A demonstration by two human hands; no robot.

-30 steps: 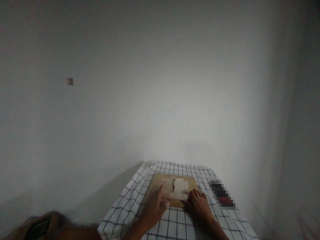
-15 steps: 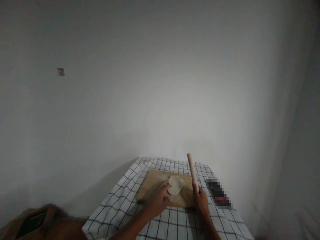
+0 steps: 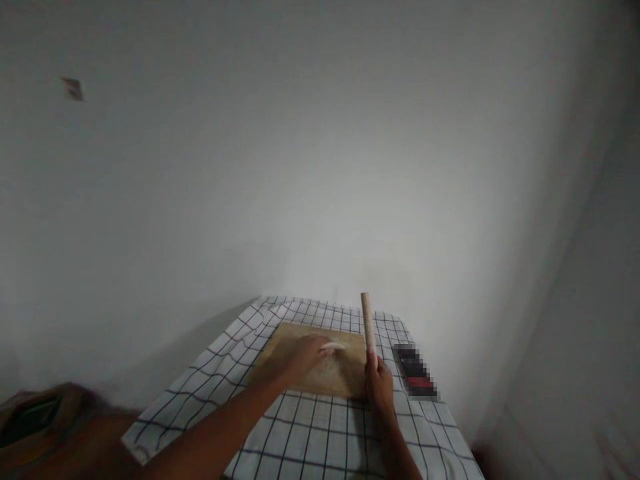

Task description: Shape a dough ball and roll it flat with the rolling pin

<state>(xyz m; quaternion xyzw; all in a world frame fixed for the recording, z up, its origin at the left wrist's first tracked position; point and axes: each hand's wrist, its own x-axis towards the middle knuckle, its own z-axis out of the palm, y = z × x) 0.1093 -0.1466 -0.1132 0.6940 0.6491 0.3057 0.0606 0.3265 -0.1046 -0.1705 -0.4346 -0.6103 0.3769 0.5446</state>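
My left hand (image 3: 311, 351) is over the wooden board (image 3: 305, 331), its fingers closed on the edge of a thin piece of dough (image 3: 333, 346). Seen nearly edge-on, the dough looks lifted off the board, and much of it is hidden by the hand. A dusting of flour lies on the wood below. At the board's right edge, my right hand (image 3: 380, 385) grips a wooden rolling pin (image 3: 368, 321) by its near end. The pin's far end points up and away from me.
The board lies on a white checked tablecloth (image 3: 320, 430). A blurred-out dark and red item (image 3: 416, 372) is to the right of my right hand. A pale wall (image 3: 320, 167) stands behind the table, and a brown object (image 3: 45, 420) is low at the left.
My left hand has picked up the dough, which lay flat on the board before. The rolling pin stays in my right hand. My view has shifted, moving everything left and up in the picture.
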